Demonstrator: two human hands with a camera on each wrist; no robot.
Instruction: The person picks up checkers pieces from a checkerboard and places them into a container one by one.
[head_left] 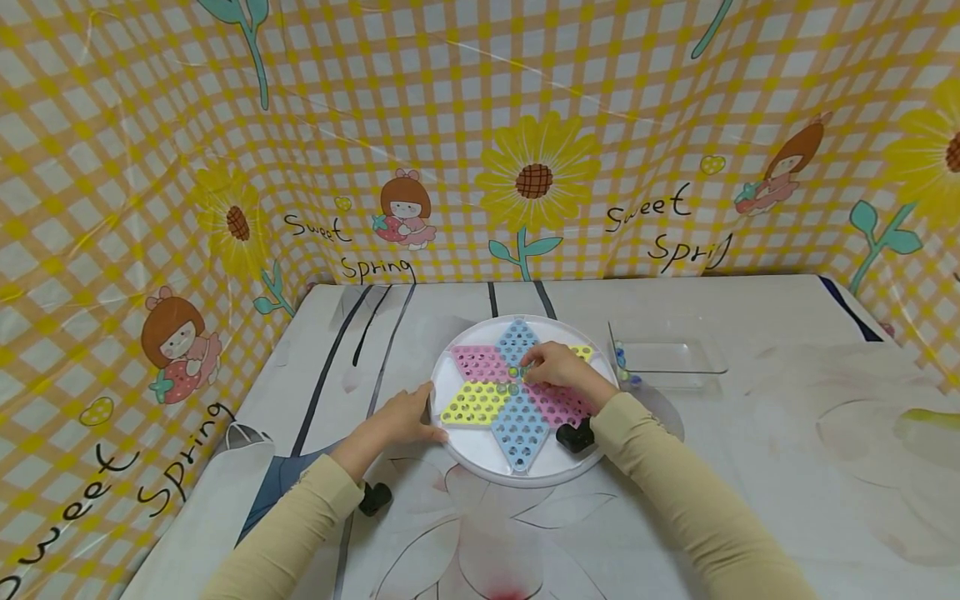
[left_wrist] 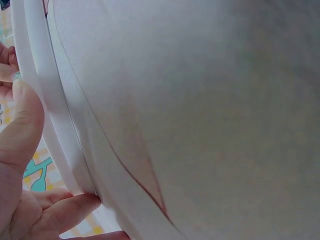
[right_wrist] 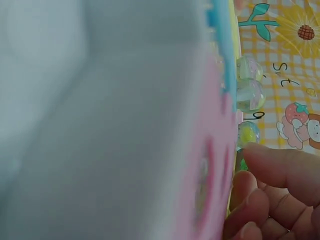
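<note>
A round white Chinese checkers board [head_left: 468, 454] lies on the table, its star of pink, yellow and blue points full of small holes. My left hand [head_left: 401, 417] rests against the board's left rim, thumb and fingers spread along it. Over the star's centre, my right hand [head_left: 558, 367] pinches a green marble [right_wrist: 243, 163] between thumb and fingers, right at the board's surface. A yellow-centred marble [right_wrist: 248, 134] sits beside those fingertips. Other clear marbles [head_left: 513, 389] lie in the middle holes. The right fingers partly hide the centre.
To the board's right stands a clear plastic box [head_left: 671, 367] with several marbles [head_left: 622, 362] at its left end. A patterned cloth covers the table [head_left: 750, 467]. Yellow checked sheeting [head_left: 465, 100] walls the back and left side. Black wrist cameras [head_left: 377, 498] hang below the wrists.
</note>
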